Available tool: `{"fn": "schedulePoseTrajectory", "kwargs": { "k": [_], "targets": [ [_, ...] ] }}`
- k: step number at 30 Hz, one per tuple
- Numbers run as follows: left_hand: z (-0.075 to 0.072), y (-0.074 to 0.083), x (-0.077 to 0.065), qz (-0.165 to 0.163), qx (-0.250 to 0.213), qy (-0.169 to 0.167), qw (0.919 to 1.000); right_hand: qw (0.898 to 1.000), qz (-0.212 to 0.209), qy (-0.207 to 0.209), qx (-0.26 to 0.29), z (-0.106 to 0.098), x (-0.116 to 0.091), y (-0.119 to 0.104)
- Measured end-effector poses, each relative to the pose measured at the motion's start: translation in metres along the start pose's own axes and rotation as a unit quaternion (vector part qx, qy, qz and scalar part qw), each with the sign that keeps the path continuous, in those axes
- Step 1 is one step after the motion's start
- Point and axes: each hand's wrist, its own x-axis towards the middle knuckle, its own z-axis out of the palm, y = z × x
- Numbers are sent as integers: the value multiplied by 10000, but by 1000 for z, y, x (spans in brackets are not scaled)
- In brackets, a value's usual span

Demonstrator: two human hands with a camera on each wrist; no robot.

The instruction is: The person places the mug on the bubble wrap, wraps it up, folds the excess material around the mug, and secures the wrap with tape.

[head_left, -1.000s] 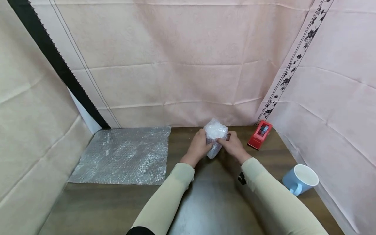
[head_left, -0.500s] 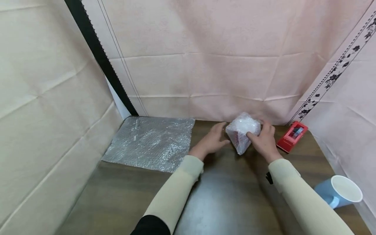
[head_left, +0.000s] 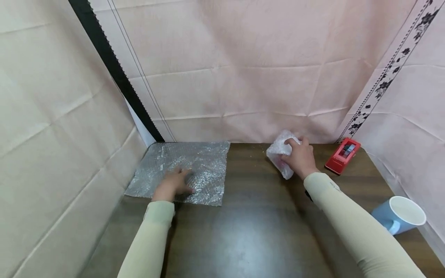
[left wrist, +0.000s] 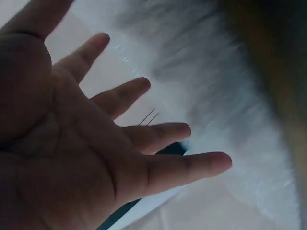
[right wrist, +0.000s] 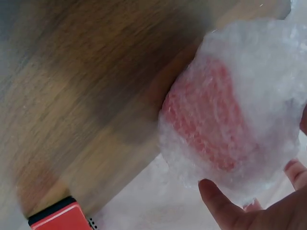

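Observation:
My right hand (head_left: 301, 158) grips a bubble-wrapped bundle (head_left: 279, 148) at the back of the table. Through the cloudy wrap, the right wrist view shows something pinkish red inside the bundle (right wrist: 206, 115), its kind hidden; fingers (right wrist: 218, 201) lie at its edge. Over at the left, my left hand (head_left: 172, 183) is above a flat sheet of bubble wrap (head_left: 210, 170), blurred by motion. Its fingers (left wrist: 187, 170) are spread and straight in the left wrist view, the palm holds nothing, and the sheet (left wrist: 206, 81) appears blurred beyond them.
A red tape dispenser (head_left: 342, 156) stands just right of the right hand. Farther front, a light blue mug (head_left: 399, 216) sits near the table's right edge. Pale cloth hangs (head_left: 264, 88) close up the table's back and both sides.
My left hand has let go of the wrapped bundle and moved left over the bubble wrap sheet. The right hand has stayed with the bundle. The head view has shifted.

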Motion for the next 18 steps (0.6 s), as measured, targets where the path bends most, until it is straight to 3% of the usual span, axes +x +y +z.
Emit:
{"fn": "schedulePoseTrajectory", "kwargs": {
  "k": [3,8,12,15,18],
  "targets": [
    [14,1,7,-165,90,-148,9997,9999,41,88,120,2,-4,4],
    [22,34,3,-370,100,-222,9990,9995,135,90,284,1,-10,14],
    [39,55,17,-343,250,-157,9990,9992,188,186,283,-5,-15,24],
    [43,73,13,-209,275,-128,9993,9995,224,75,197,-12,-15,28],
    [41,96,0,-81,252,-81,9996,9996,219,-170,1,-22,-13,23]
  ]
}}
